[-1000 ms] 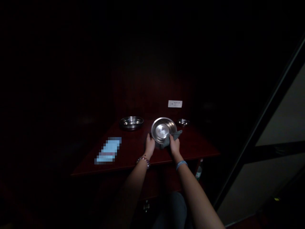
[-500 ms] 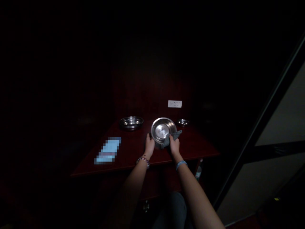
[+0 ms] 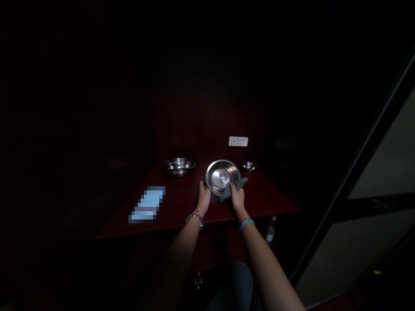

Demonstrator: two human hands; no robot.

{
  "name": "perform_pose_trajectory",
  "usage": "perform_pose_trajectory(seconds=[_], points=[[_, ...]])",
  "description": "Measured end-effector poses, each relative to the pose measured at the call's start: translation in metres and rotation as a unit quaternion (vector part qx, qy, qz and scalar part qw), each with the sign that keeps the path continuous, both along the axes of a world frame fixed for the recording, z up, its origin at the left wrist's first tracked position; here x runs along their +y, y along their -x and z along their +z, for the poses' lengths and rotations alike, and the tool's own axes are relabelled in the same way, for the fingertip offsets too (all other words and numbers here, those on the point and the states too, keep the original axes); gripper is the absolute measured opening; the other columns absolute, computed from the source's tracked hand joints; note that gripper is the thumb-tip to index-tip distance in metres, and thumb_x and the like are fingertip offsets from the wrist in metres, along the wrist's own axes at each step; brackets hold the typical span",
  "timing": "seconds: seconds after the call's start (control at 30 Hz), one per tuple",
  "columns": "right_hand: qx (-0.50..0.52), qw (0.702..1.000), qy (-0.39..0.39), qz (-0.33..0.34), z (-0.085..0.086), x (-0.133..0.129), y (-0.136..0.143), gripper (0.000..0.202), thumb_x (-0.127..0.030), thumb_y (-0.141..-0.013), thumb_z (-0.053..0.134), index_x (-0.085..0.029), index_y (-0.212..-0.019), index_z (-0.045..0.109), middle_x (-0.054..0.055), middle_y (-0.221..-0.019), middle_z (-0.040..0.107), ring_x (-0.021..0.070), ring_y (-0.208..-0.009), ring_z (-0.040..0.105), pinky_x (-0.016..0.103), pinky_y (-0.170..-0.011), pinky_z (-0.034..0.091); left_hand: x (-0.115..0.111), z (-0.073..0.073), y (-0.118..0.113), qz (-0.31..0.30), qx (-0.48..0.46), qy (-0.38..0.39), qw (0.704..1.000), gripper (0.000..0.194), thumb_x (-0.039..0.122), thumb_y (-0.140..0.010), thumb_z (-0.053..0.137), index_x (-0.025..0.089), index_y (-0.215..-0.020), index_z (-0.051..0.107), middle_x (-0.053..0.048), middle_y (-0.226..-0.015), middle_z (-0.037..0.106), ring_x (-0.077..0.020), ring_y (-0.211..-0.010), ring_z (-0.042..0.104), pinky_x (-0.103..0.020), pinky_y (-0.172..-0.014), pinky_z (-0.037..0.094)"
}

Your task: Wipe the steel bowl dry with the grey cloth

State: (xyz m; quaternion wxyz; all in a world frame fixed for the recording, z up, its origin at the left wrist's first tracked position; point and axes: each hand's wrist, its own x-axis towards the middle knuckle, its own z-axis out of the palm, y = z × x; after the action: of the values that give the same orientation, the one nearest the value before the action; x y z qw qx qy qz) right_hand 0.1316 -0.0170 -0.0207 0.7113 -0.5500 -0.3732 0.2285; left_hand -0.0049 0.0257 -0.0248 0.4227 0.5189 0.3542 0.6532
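Now my left hand (image 3: pixel 204 198) is gripping a round steel bowl (image 3: pixel 220 175), mouth facing me; my right hand (image 3: pixel 237 198) is pinching grey cloth (image 3: pixel 225 192) on its near-right rim.

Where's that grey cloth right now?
In the head view, the grey cloth is just right of centre, held in the right hand against the lower-right rim of the tilted metal bowl.
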Motion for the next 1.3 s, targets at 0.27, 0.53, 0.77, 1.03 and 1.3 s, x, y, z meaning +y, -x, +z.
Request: perform_pose_trajectory(seconds=[0.27,0.53,0.77,1.03,1.3], points=[[-0.001,1.0,0.0,-0.004,-0.002,0.002,0.0,0.032,-0.044,-0.08,0.064,-0.014,-0.084,0.075,0.013,-0.09,0.08,0.0265,-0.086,0.075,0.029,-0.073,0.053,-0.006,0.008,0.001,0.025,-0.002,0.037,0.999,0.016,0.024,-0.085,0.057,0.023,-0.097,0.047,-0.004,-0.101,0.063,-0.0192,-0.101,0.061,-0.036,-0.101,0.047],[-0.002,1.0,-0.005,-0.002,-0.001,0.001,0.0,0.034,-0.046,-0.08,0.064,-0.015,-0.084,0.075,0.012,-0.086,0.08,0.0269,-0.087,0.075,0.03,-0.076,0.054,-0.011,0.014,0.002,0.03,-0.002,0.025,0.999,0.02,0.021,-0.084,0.058,0.024,-0.098,0.043,-0.002,-0.097,0.062,-0.0169,-0.096,0.061,-0.032,-0.097,0.048],[-0.003,1.0,0.001,-0.003,-0.002,0.002,0.0,0.035,-0.047,-0.08,0.064,-0.015,-0.084,0.076,0.013,-0.089,0.08,0.0281,-0.088,0.075,0.031,-0.075,0.054,-0.012,0.016,0.001,0.027,-0.003,0.019,0.999,0.021,0.02,-0.086,0.056,0.024,-0.101,0.043,-0.003,-0.101,0.061,-0.0171,-0.098,0.06,-0.032,-0.095,0.048],[-0.004,1.0,0.003,-0.007,-0.001,0.0,0.0,0.033,-0.045,-0.081,0.064,-0.014,-0.085,0.076,0.013,-0.093,0.08,0.0272,-0.089,0.075,0.03,-0.075,0.054,-0.015,0.017,0.0,0.029,-0.009,0.013,0.999,0.018,0.018,-0.085,0.055,0.024,-0.097,0.045,-0.002,-0.099,0.064,-0.0171,-0.098,0.061,-0.032,-0.098,0.047],[-0.004,1.0,0.005,-0.007,0.001,-0.003,0.001,0.031,-0.044,-0.081,0.064,-0.015,-0.083,0.075,0.012,-0.09,0.08,0.0263,-0.086,0.075,0.028,-0.073,0.053,-0.016,0.018,0.001,0.032,-0.009,0.005,0.999,0.02,0.02,-0.082,0.057,0.024,-0.097,0.045,-0.001,-0.094,0.063,-0.0174,-0.093,0.061,-0.031,-0.094,0.047]])
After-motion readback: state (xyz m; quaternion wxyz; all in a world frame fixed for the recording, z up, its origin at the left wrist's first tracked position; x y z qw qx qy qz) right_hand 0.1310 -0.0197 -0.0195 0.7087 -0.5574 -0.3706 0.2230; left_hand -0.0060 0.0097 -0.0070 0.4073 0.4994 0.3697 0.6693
